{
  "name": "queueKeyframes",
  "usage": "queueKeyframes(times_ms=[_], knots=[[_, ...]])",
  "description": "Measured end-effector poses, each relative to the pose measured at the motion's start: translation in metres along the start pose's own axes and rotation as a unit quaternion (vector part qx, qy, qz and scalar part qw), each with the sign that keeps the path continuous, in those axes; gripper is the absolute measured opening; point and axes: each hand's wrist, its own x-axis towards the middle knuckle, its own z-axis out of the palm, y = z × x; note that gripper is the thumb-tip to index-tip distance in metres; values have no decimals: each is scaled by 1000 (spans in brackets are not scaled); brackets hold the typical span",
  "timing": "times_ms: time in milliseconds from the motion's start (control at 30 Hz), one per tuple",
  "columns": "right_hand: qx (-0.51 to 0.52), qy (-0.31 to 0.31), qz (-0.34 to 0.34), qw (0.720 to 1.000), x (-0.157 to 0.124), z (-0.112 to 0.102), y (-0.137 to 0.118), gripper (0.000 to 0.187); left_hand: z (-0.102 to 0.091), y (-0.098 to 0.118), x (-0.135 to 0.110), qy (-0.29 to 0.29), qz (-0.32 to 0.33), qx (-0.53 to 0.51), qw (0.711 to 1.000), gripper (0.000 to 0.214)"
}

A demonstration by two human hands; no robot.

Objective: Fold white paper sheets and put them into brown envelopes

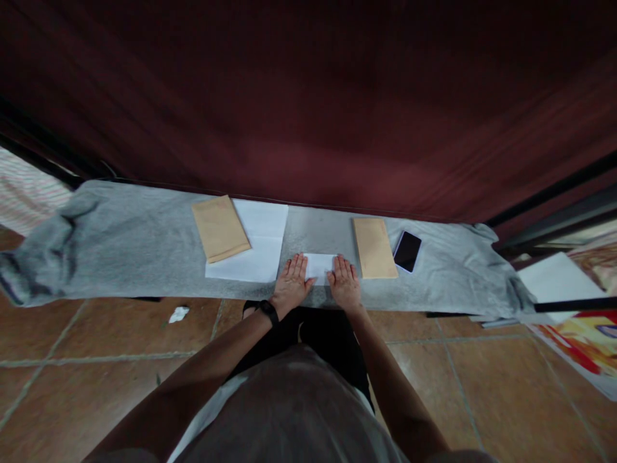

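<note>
Left hand (292,281) and right hand (345,283) are flat, fingers close together, thumbs out, so I'd just press that small white rectangular paper (321,267) evenly.

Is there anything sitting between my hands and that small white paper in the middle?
Nothing visible: the left hand and right hand rest at its opposite ends. A brown packet lies just right of the right hand, not in between.
</note>
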Motion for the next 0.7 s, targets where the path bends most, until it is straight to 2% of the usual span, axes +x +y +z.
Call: queueKeyframes(times_ms=[100,200,333,433,533,700], knots=[[0,1,-2,1000,0,0,0,57,-4,0,-1,-2,13,3,1000,65],[-2,2,-3,1000,-1,1,0,56,-4,5,-2,-2,53,1,999,59],[-31,-2,-12,999,0,2,1,57,4,19,-5,-4,113,-10,993,56],[-57,-7,-18,998,0,2,1,58,11,25,-8,-10,126,-3,992,60],[-74,-6,-22,997,0,2,1,58,11,20,-12,-11,121,8,993,67],[-83,9,-25,996,0,3,1,58,4,0,-21,-4,109,10,994,75]])
